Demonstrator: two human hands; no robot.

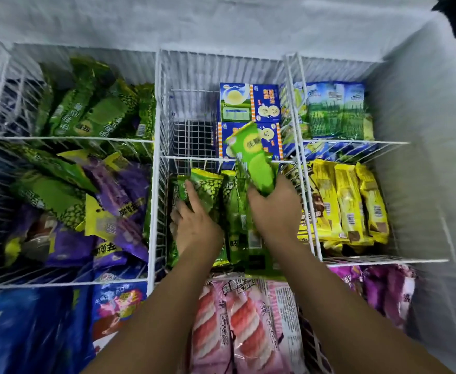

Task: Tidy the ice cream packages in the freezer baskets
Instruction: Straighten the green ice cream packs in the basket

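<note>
I look down into a chest freezer of white wire baskets (155, 147). My right hand (274, 209) grips a bright green ice cream package (252, 157) by its lower end and holds it tilted above the middle compartment. My left hand (194, 220) reaches into that compartment, its fingers around a dark green pea-patterned package (206, 184). More green packages (235, 211) stand on edge between my hands.
Blue and yellow boxes (250, 103) fill the far middle compartment beside a bare gap (191, 136). Yellow bars (348, 203) stand in a row at right, a jumble of green and purple packs (86, 190) lies at left, pink packs (237, 325) lie nearest.
</note>
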